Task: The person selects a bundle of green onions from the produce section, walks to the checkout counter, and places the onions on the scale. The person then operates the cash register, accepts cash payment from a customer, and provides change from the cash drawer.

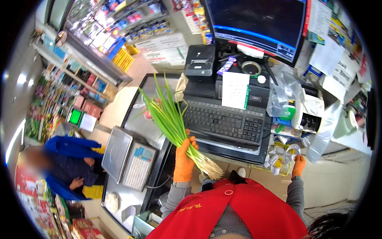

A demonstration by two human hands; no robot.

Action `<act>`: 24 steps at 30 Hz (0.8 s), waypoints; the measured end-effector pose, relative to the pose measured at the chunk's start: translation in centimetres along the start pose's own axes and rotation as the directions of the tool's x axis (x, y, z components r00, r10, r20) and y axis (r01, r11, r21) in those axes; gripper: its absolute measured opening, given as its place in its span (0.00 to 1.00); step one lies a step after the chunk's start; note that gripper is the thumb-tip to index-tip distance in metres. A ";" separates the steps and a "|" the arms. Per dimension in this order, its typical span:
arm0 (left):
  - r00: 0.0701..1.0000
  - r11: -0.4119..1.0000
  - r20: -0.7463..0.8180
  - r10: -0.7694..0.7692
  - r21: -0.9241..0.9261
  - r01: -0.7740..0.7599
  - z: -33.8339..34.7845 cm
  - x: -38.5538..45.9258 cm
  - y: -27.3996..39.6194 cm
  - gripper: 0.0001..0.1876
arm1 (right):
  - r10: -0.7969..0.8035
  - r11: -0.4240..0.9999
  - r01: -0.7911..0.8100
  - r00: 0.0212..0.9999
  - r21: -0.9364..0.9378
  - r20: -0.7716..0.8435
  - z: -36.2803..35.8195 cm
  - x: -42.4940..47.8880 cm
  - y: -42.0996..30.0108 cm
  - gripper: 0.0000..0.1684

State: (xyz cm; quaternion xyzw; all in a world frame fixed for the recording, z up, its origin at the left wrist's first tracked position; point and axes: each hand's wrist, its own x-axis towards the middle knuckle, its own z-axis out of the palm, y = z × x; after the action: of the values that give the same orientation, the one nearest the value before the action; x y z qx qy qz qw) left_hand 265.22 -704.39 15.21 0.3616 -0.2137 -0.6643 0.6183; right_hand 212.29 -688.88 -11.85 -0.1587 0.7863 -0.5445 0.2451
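My left hand (pixel 183 161), in an orange glove, is closed around the lower stalks of a bunch of green onions (pixel 167 119). Their leaves point up and away over the counter, and the pale roots hang toward my red vest. Off to the right, my right hand (pixel 298 165), also gloved in orange, pinches the end of a curled white paper strip (pixel 294 148). Below that strip is a yellow wire basket (pixel 285 171) with more white paper curls in it. A black keyboard (pixel 222 124) lies between my hands, just beyond them.
A weighing scale (pixel 118 154) stands on the metal counter (pixel 126 213) to the left. Behind the keyboard are a receipt printer (pixel 200 61), a roll of tape (pixel 250 68) and a monitor (pixel 256 24). Plastic bags (pixel 323 131) hang at right. A person (pixel 74 167) is across the counter.
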 end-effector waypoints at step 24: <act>0.997 0.991 0.025 -0.068 -0.110 0.070 -7.4 -5.0 0.2 0.24 | 0.488 0.654 -0.007 0.768 -0.756 0.415 0.5 -2.0 4.2 0.20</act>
State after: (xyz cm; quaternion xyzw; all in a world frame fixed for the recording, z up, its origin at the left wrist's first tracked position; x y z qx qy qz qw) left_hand 270.72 -698.32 11.70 0.3269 -0.1702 -0.6999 0.6119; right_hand 214.29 -686.71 -15.46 -0.2855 0.8324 -0.0748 0.4690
